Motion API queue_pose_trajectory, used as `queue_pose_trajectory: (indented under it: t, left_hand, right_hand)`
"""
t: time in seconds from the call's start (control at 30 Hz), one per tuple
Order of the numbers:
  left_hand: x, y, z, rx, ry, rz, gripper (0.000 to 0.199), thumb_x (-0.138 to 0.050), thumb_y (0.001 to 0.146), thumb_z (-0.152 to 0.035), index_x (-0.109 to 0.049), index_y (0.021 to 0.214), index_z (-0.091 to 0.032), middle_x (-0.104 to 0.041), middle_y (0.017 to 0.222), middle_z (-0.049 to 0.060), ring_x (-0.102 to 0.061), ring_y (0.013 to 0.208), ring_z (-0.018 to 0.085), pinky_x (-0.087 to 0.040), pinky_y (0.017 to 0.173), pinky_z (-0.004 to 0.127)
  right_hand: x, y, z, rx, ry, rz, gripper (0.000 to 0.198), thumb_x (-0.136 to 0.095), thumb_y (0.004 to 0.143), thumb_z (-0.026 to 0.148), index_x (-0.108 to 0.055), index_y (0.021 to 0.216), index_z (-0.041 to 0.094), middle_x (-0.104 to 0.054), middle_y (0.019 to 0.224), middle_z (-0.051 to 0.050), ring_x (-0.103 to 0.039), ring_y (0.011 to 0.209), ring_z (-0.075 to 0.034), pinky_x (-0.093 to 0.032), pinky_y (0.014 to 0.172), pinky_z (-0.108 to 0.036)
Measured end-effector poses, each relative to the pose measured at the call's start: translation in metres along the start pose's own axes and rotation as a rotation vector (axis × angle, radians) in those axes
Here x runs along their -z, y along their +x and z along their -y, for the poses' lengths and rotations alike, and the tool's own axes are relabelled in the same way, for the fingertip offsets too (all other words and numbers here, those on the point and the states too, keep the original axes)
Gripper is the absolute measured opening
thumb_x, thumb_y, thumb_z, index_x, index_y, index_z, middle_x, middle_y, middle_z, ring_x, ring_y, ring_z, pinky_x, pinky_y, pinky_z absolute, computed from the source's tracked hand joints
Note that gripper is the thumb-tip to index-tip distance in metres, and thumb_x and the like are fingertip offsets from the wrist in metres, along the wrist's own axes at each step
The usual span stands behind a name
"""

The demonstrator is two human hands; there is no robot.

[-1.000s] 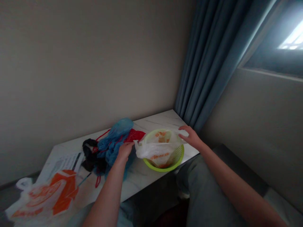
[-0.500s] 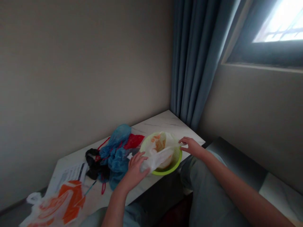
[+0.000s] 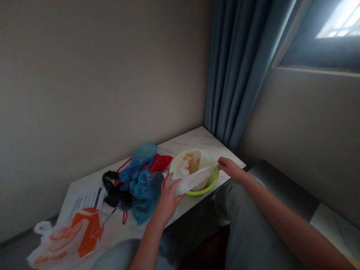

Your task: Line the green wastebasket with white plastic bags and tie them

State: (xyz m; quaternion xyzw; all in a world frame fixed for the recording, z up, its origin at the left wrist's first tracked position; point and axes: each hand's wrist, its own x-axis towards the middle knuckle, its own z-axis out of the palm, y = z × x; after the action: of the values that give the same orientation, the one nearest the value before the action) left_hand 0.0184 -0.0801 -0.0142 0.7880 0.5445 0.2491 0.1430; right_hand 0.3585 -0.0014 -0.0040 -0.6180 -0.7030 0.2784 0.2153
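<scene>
A white, thin plastic bag with orange print lines a yellow-green basket, its mouth spread over the rim. My left hand grips the near left edge of the bag between thumb and fingers, beside the basket. On the far right side, my right hand pinches the bag's edge with closed fingers and holds it stretched outward. Inside the bag, the bottom is partly hidden by its raised near side. Blue plastic bags lie crumpled just left of my left hand, with a red bag behind them.
Black bags and a printed sheet lie on the white marbled table. A white-and-orange plastic bag hangs at its near left. A wall stands behind; a blue curtain hangs at the corner. My knees are below the table edge.
My left hand has shifted right and up along the bag's edge. My right hand's fingers have closed tighter on the bag, which is now opened wider over the basket. The view has tilted slightly.
</scene>
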Motion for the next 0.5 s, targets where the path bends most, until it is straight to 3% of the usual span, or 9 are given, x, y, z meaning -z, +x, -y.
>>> queue_pose_trajectory:
  t: [0.23, 0.37, 0.5]
  left_hand:
    - [0.007, 0.016, -0.007, 0.167, 0.039, -0.196, 0.043, -0.053, 0.073, -0.001, -0.057, 0.111, -0.020, -0.050, 0.123, 0.011, -0.052, 0.120, 0.026, -0.042, 0.109, 0.042]
    - [0.006, 0.022, -0.005, 0.326, 0.175, -0.174, 0.030, -0.046, 0.078, -0.004, -0.060, 0.099, -0.021, -0.058, 0.105, 0.010, -0.059, 0.105, 0.026, -0.048, 0.094, 0.038]
    - [0.004, 0.022, -0.005, 0.422, 0.259, -0.106, 0.026, -0.042, 0.083, -0.009, -0.063, 0.092, -0.021, -0.062, 0.101, 0.010, -0.062, 0.098, 0.026, -0.049, 0.081, 0.035]
  right_hand:
    - [0.000, -0.003, 0.002, 0.193, 0.029, 0.163, 0.008, -0.057, 0.086, 0.025, -0.059, 0.082, 0.018, -0.065, 0.082, -0.003, -0.057, 0.076, -0.017, -0.044, 0.073, -0.028]
    - [0.000, -0.009, 0.009, 0.261, 0.037, 0.221, 0.006, -0.062, 0.084, 0.025, -0.062, 0.085, 0.019, -0.067, 0.091, -0.003, -0.060, 0.087, -0.018, -0.045, 0.084, -0.030]
    - [-0.005, -0.010, 0.014, 0.312, 0.019, 0.223, 0.006, -0.068, 0.081, 0.022, -0.063, 0.078, 0.019, -0.066, 0.091, -0.003, -0.061, 0.086, -0.018, -0.045, 0.083, -0.029]
